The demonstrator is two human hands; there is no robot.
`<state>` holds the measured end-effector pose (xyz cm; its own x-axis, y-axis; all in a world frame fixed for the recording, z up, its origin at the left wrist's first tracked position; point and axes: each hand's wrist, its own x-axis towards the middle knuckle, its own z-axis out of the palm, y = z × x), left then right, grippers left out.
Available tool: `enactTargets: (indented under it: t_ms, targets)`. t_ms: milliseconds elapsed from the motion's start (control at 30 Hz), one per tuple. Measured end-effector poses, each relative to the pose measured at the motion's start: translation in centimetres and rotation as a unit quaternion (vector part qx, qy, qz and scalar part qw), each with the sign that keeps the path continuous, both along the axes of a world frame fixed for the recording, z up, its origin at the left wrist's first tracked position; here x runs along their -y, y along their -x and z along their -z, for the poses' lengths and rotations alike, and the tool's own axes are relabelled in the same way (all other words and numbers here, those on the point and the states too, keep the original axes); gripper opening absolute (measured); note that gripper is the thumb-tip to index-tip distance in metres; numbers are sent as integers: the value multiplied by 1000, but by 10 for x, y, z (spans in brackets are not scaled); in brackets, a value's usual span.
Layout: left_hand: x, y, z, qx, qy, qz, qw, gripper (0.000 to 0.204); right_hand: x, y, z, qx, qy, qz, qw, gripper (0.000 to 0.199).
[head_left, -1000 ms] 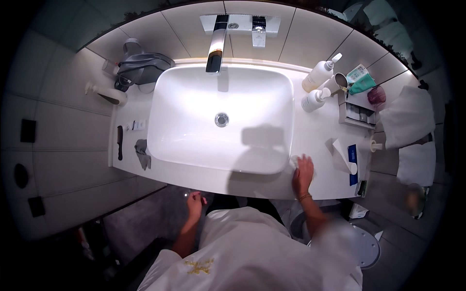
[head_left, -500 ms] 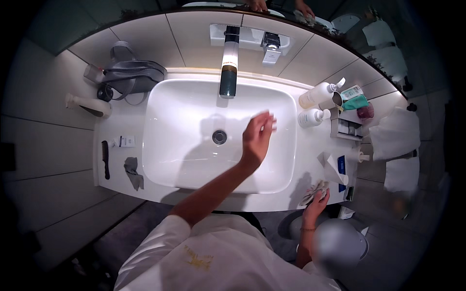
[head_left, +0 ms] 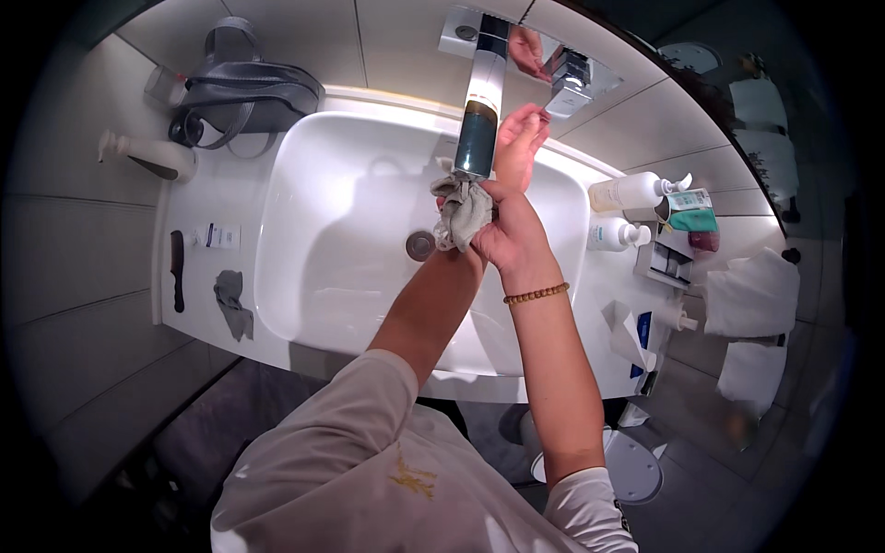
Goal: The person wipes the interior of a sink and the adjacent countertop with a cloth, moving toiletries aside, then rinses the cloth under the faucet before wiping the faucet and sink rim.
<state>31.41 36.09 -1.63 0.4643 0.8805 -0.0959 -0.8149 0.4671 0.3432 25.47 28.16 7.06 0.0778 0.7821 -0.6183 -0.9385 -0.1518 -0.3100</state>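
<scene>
My right hand (head_left: 502,230), a beaded bracelet at its wrist, grips a crumpled light grey cloth (head_left: 461,214) just under the end of the faucet spout (head_left: 481,111). Its forearm crosses over my left one above the white washbasin (head_left: 304,157). Past the spout, my left hand (head_left: 522,147) reaches up with its fingers stretched out and nothing visible in them. Those fingertips are close below the faucet handle (head_left: 570,78); whether they touch it I cannot tell. The drain (head_left: 421,245) shows beside the cloth.
A grey bag (head_left: 258,97) and a pale bottle (head_left: 152,155) stand left. Below them lie a black comb (head_left: 178,272) and a grey cloth piece (head_left: 234,304). On the right are pump bottles (head_left: 631,192), an organizer box (head_left: 666,263), a blue packet (head_left: 642,343) and hanging white towels (head_left: 754,293).
My left hand has moved from over the basin up toward the faucet handle. My right hand has carried the cloth from the counter's right front edge to under the spout. The view has shifted.
</scene>
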Motion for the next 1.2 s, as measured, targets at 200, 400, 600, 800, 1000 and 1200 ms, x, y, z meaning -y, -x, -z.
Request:
enactTargets:
  t_ms: [200, 400, 600, 800, 1000, 1200]
  targets:
    - [28, -24, -5, 4, -9, -12, 1000, 46, -14, 19, 15, 50, 77, 3, 996, 32]
    - [16, -47, -19, -3, 43, -115, 992, 32, -15, 29, 37, 3, 68, 68, 995, 34]
    - [20, -45, -24, -27, 93, -129, 987, 28, -13, 24, 44, 25, 57, 86, 994, 36]
    - [21, -46, -27, -39, 97, -128, 986, 29, -17, 28, 36, 33, 55, 89, 994, 34]
    - [22, -46, -23, -30, 85, -130, 987, 30, -24, 17, 62, 6, 60, 78, 995, 25]
    - [23, -46, -23, -40, 80, -132, 987, 30, -49, 25, 84, 130, 128, 46, 982, 10]
